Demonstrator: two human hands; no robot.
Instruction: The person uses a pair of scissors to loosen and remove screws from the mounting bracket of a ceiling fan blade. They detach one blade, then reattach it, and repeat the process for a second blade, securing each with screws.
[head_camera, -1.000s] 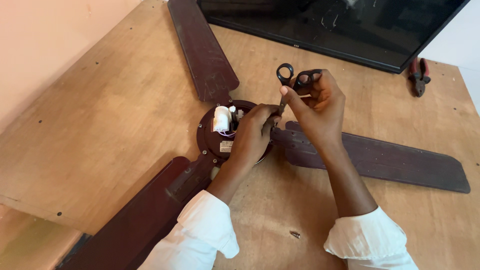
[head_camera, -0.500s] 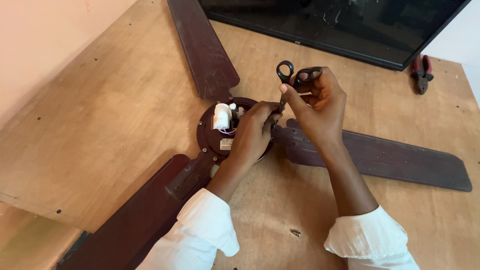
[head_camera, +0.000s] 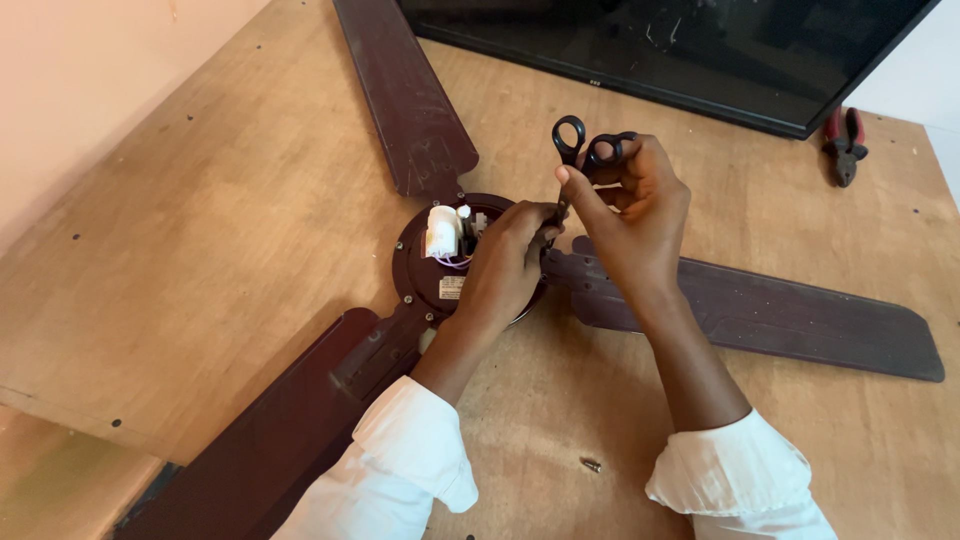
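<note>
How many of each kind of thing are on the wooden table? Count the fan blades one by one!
Dark brown fan blades: 3
Round fan motor hub: 1
Black-handled scissors, held in the right hand: 1
Red-handled pliers: 1
Black flat screen: 1
Small loose screw: 1
Total: 8
The left hand rests on the hub.

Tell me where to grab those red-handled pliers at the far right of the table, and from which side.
Take the red-handled pliers by their two red handles, which point away toward the black screen; the dark jaws point toward the near edge. They lie flat on the wooden table with bare wood around them, so coming straight down from above and closing across both handles looks easiest, likely with the right hand, once freed from the scissors.
</note>
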